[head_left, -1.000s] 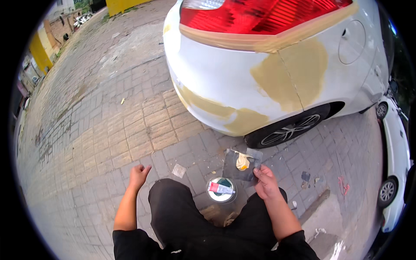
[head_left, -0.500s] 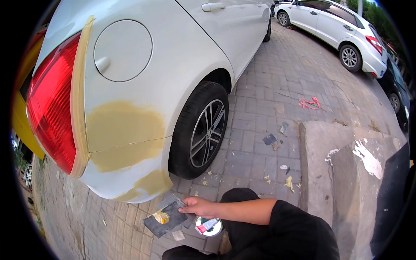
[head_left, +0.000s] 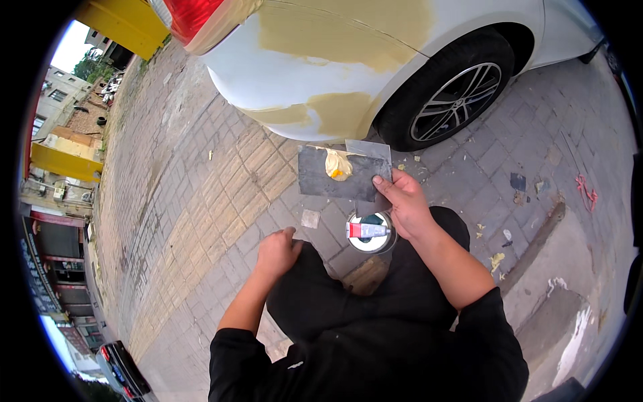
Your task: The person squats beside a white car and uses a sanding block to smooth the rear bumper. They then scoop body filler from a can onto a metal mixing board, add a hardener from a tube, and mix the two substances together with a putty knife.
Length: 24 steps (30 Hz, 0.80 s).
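Observation:
My right hand (head_left: 410, 206) grips a dark grey mixing board (head_left: 313, 175) by its right edge, thumb on top. A dollop of pale yellow filler paste (head_left: 338, 165) with an orange streak lies on the board. Along the board's far right edge shows a thin, greyish, see-through spreader sheet (head_left: 368, 148), pinched in the same hand. My left hand (head_left: 276, 253) rests on my left knee, thumb apart from the fingers, with nothing seen in it; some fingers are partly hidden. Between my knees stands a round can (head_left: 385, 244) with a red and silver tube (head_left: 365, 230) across its top.
Ahead is a white car's rear corner (head_left: 231, 77) with beige filler patches (head_left: 341, 110) and a wheel (head_left: 459, 100). A concrete step (head_left: 546, 251) lies to the right. Scraps, a flat dark piece (head_left: 518, 181) and red string (head_left: 587, 194) litter the paving.
The view has swung downward and left. My left hand, unseen before, now shows on my knee. The right hand still holds the board with the paste, now closer in front of me.

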{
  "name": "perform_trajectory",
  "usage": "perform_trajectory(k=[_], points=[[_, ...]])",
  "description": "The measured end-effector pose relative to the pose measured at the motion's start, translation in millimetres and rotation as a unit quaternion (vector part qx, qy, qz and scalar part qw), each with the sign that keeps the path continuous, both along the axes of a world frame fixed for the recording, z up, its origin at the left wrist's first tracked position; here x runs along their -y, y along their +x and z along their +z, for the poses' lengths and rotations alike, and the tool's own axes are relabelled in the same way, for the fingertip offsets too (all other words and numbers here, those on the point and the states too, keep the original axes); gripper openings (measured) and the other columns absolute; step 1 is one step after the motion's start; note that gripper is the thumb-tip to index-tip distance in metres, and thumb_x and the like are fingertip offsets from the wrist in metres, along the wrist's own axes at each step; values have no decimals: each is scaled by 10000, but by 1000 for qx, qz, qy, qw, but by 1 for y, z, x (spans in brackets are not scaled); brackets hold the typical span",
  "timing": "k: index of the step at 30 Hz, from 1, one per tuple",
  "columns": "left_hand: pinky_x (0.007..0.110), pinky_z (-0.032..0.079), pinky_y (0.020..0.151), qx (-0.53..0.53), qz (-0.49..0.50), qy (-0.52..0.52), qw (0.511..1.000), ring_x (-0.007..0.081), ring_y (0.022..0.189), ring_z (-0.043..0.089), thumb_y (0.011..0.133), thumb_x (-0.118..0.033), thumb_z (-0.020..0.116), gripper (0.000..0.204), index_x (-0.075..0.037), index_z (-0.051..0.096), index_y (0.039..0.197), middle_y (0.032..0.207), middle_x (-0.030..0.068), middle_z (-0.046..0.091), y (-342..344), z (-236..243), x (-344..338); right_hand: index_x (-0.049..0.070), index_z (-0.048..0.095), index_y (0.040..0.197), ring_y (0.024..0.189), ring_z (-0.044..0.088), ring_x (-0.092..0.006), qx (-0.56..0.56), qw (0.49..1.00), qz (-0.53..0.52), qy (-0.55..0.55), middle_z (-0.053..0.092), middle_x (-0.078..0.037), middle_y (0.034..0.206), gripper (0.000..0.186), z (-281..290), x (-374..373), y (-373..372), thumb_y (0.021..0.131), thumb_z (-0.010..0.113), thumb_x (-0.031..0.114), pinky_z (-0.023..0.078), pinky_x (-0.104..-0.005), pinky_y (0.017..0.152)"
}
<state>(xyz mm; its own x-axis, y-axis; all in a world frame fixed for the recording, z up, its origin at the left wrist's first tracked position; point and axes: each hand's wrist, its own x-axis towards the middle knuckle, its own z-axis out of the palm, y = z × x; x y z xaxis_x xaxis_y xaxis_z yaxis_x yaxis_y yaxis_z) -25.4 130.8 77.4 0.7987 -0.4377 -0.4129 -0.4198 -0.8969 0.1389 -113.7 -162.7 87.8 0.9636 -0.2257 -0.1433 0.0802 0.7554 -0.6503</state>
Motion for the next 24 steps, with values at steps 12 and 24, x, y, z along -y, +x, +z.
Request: perform_trajectory(k=[12, 24], points=[[286, 421, 908, -152, 47, -637, 754, 134, 1011, 561, 1027, -227, 467, 325, 11, 586, 1213, 1132, 52, 638, 10, 38, 109, -24, 601, 1163, 969, 608, -102, -43, 991, -76, -98, 673, -64, 1079, 207, 9, -6, -8, 987, 560, 76, 489, -284, 876], [448, 451, 1028, -492, 152, -771, 373, 295, 1179, 591, 1011, -206, 425, 391, 73, 502, 1273, 1280, 190, 596, -21, 14, 81, 11, 502, 1278, 1110, 590, -145, 41, 970, -169, -170, 587, -108, 1286, 344, -5, -17, -3, 943, 578, -13, 460, -291, 963]])
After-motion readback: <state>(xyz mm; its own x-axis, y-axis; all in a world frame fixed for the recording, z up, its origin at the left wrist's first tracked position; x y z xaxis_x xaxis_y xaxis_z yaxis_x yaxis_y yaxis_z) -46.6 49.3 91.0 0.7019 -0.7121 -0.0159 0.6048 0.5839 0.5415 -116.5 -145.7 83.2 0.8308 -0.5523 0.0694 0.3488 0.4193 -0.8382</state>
